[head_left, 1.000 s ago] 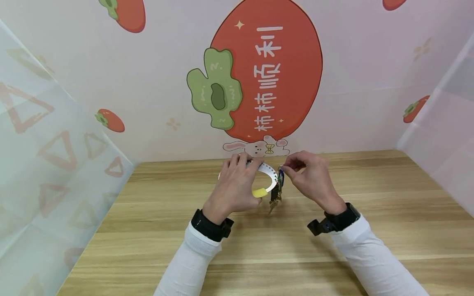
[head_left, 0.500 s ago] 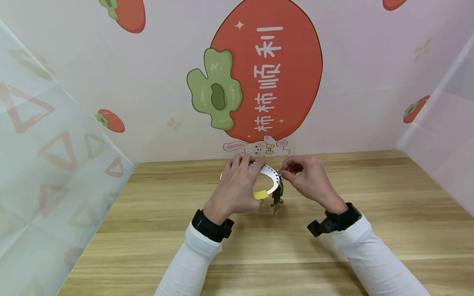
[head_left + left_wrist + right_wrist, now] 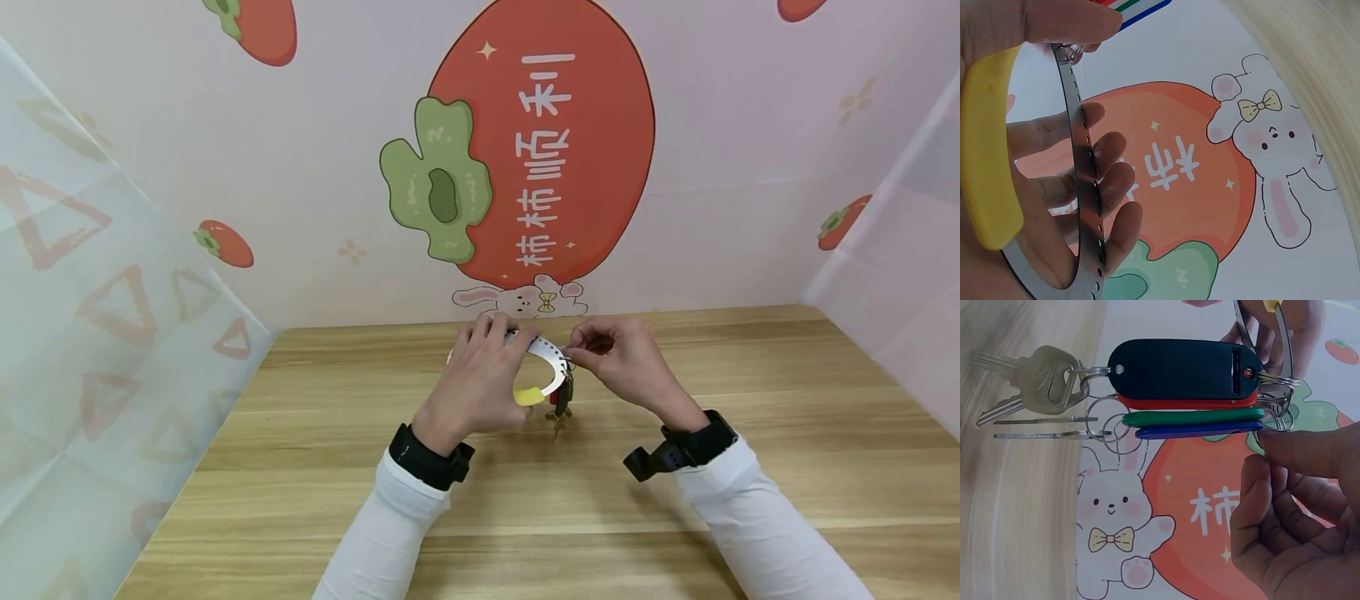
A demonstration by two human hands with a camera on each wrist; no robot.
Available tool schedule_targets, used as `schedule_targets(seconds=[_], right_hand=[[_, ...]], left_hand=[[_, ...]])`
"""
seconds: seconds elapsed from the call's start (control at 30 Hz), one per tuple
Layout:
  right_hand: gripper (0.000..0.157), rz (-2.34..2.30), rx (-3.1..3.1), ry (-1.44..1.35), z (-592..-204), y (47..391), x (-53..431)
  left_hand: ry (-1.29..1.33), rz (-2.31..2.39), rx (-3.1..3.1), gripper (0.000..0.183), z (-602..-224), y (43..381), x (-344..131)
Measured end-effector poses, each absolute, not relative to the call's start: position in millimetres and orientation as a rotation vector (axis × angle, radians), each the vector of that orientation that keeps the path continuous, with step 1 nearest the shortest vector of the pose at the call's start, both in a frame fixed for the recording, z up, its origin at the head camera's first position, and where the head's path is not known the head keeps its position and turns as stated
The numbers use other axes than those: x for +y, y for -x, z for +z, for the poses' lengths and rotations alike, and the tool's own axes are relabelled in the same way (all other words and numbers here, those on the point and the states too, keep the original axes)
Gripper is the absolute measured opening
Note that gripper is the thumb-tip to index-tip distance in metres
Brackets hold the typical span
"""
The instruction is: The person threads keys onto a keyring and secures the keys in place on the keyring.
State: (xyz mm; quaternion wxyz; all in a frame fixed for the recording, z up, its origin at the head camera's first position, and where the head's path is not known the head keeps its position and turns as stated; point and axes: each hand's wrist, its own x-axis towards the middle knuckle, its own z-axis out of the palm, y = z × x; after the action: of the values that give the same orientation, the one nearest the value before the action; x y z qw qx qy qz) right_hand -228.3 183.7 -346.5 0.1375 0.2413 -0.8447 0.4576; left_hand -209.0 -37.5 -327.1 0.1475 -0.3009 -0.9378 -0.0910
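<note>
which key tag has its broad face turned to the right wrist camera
The black tag: its broad face and slot show there. The green tag and blue tag are seen edge-on, and the red tag shows mainly as a strip.

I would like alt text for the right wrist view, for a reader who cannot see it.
The right hand pinches at small rings, where four key tags, black, red, green and blue, meet a metal band. Keys hang at the tags' other ends. Behind are part of the left hand and a rabbit print.
</note>
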Motion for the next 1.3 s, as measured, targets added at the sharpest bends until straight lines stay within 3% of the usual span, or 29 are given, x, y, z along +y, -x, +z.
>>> schedule_targets(seconds=[0.7, 1.3], right_hand=[[0.004, 1.52, -2.563, -0.649, -343.2, 226.3, 186.2], [0.004, 1.358, -2.563, -0.701, -346.4, 228.3, 183.7]], left_hand=[[0.867, -0.192, -2.703, 0.08, -325.1, 208.4, -36.6], [0.857, -0.207, -2.707, 0.079, -328.4, 210.2, -35.0]])
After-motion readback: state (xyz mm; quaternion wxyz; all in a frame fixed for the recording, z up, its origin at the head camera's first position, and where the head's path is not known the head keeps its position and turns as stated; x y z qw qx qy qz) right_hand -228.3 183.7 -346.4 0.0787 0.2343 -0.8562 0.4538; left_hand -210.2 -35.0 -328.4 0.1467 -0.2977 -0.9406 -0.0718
